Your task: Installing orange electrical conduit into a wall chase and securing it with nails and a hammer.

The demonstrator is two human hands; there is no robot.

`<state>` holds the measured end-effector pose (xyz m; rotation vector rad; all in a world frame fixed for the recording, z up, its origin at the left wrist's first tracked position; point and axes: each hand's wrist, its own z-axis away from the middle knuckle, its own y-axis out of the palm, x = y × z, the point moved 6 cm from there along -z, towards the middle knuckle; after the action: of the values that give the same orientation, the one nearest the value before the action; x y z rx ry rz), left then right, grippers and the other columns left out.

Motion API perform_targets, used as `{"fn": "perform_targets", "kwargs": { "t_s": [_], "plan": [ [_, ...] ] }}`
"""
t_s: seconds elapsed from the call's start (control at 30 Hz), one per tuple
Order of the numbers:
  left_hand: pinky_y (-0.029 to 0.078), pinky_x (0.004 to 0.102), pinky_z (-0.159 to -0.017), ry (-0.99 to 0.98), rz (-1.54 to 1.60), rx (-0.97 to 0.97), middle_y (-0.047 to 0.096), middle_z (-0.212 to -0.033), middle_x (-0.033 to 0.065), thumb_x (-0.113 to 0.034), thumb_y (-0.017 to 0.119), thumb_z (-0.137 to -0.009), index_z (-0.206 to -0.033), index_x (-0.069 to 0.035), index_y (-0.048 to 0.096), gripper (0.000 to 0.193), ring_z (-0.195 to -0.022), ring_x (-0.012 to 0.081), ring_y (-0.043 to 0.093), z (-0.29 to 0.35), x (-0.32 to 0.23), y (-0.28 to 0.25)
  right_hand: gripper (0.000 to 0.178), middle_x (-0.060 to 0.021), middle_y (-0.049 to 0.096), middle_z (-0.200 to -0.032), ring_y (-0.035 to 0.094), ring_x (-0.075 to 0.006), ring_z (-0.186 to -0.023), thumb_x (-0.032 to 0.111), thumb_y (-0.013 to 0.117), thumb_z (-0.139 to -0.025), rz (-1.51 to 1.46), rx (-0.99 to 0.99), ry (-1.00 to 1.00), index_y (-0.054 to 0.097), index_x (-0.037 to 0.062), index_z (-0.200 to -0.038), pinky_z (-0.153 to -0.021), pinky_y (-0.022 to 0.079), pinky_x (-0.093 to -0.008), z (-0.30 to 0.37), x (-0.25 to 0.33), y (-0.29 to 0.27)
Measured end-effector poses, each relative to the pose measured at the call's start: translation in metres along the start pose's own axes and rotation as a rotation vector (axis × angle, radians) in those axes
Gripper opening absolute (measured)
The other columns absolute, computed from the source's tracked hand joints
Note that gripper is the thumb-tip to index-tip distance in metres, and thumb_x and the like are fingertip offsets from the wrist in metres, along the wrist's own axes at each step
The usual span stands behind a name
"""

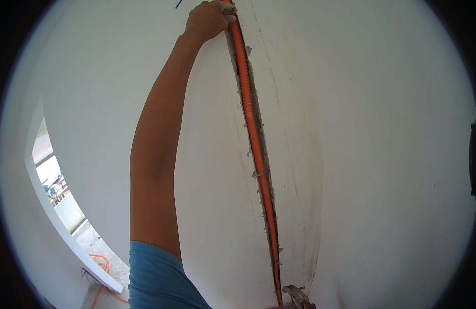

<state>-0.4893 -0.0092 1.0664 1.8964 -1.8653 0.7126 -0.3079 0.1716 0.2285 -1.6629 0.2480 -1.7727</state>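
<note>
Left hand [209,19] clamped on the orange conduit [254,134] at its 3 o'clock side — tube runs toward 6 down the wall groove [262,154].

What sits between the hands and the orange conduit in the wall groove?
Nothing visible. The left hand is already on the orange conduit near the top of the groove in the white wall. The right hand is out of view.
</note>
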Motion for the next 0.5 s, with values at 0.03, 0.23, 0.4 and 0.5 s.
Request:
{"fn": "perform_targets", "kwargs": {
  "t_s": [0.03,0.23,0.4,0.5],
  "plan": [
    [0.054,0.0368,-0.074,-0.018,0.041,-0.042,0.073,-0.093,0.009,-0.029,0.07,-0.085,-0.105,-0.015,0.073,0.024,-0.082,0.0241,0.069,0.002,0.0,-0.001,0.058,-0.0302,0.06,-0.113,0.057,-0.0434,-0.108,0.035,0.064,-0.089,0.043,0.004,-0.036,0.051,-0.0059,-0.128,-0.091,0.046,-0.0488,-0.003,-0.001,0.004],
    [0.054,0.0373,-0.071,-0.017,-0.021,-0.009,0.072,-0.089,0.0077,-0.028,0.064,-0.09,-0.107,-0.015,0.072,0.023,-0.078,0.0245,0.069,0.017,-0.014,0.001,0.06,-0.0303,0.06,-0.118,0.057,-0.0433,-0.112,0.035,0.064,-0.089,-0.039,-0.007,-0.035,0.049,-0.0058,-0.131,-0.093,0.047,-0.0473,-0.003,0.003,0.008],
    [0.054,0.0374,-0.068,0.128,-0.224,0.056,0.072,-0.087,0.0067,-0.025,0.059,-0.093,-0.109,-0.013,0.068,0.022,-0.074,0.0255,0.068,0.014,-0.022,-0.003,0.056,-0.0299,0.063,-0.111,0.06,-0.0423,-0.105,0.034,0.064,-0.089,-0.049,-0.022,-0.162,0.052,-0.0062,-0.127,-0.088,0.049,-0.0468,-0.005,0.0,0.007],
    [0.054,0.0381,-0.069,0.258,-0.2,0.111,0.071,-0.087,0.0079,-0.023,0.058,-0.093,-0.109,-0.012,0.067,0.021,-0.075,0.0263,0.068,0.011,-0.022,-0.003,0.055,-0.0299,0.063,-0.105,0.062,-0.0418,-0.101,0.034,0.064,-0.089,-0.216,0.0,-0.154,0.053,-0.0065,-0.124,-0.086,0.049,-0.0474,-0.007,-0.008,0.009]
  ]
}}
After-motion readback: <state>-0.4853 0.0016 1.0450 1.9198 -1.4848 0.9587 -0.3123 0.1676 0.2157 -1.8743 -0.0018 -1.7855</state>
